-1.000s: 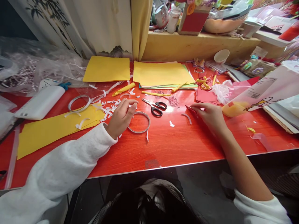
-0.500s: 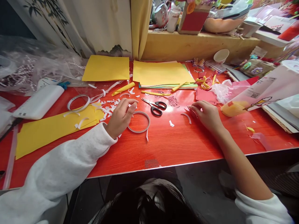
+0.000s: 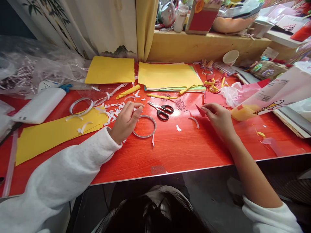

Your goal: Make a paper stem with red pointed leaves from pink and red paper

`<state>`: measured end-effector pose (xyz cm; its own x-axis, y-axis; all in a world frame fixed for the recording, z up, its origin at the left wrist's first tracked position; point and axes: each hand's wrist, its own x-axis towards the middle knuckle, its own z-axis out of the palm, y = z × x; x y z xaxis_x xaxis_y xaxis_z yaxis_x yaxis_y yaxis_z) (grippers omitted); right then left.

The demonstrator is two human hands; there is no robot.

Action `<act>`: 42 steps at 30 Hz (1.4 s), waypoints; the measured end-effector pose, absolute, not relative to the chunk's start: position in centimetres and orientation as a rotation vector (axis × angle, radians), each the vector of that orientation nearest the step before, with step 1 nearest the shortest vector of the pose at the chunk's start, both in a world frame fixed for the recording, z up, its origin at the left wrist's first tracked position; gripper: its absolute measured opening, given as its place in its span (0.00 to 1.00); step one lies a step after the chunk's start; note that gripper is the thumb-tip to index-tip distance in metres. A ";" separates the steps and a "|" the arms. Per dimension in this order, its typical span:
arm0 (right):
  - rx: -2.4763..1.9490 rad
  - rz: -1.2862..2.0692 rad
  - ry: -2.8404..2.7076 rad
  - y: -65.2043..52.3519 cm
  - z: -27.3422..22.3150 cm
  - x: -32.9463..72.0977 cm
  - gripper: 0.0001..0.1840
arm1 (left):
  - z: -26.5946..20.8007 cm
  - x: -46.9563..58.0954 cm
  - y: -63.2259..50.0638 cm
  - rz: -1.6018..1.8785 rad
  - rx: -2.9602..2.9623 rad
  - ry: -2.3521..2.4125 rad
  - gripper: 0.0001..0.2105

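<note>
My right hand [image 3: 218,121] pinches a small piece of red paper [image 3: 200,110] between thumb and fingertips, just above the red tabletop [image 3: 170,152]. Near it lies a curved white strip [image 3: 193,123]. My left hand [image 3: 126,122] is loosely curled with thumb and fingers apart, and nothing shows in it. It rests beside a roll of double-sided tape [image 3: 145,136], whose loose end [image 3: 153,140] sticks out. Scissors [image 3: 162,110] with black handles lie between the hands, blades pointing left. White paper scraps [image 3: 111,115] are scattered behind my left hand.
Yellow sheets [image 3: 110,69] and a coloured paper stack [image 3: 167,74] lie at the back. Yellow strips [image 3: 53,136] and a second tape roll [image 3: 81,106] are on the left, with a white power bank [image 3: 40,106]. A tilted plastic cup [image 3: 272,92] and red paper [image 3: 215,98] are on the right.
My right hand has shifted slightly to the right and turned, so the red paper piece shows more. My left hand has stayed in place.
</note>
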<state>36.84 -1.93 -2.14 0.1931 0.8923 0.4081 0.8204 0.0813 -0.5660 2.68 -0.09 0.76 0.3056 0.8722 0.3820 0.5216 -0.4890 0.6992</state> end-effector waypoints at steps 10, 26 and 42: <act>-1.819 0.107 -1.657 -2.1 -1.7 36.9 0.07 | 0.8 2.6 -0.1 1.044 2.180 1.215 0.16; -1.787 -0.018 -1.759 -2.4 -1.6 36.8 0.11 | 0.8 2.7 -0.1 1.027 2.217 1.215 0.15; -1.738 -0.060 -1.704 -2.3 -1.4 36.6 0.12 | 1.0 2.7 -0.2 1.035 2.222 1.187 0.15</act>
<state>36.62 -2.31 -1.40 0.1365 0.8637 0.4852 0.8956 0.1017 -0.4332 2.66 -0.15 0.96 0.3600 0.8348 0.4165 0.5260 -0.5504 0.6484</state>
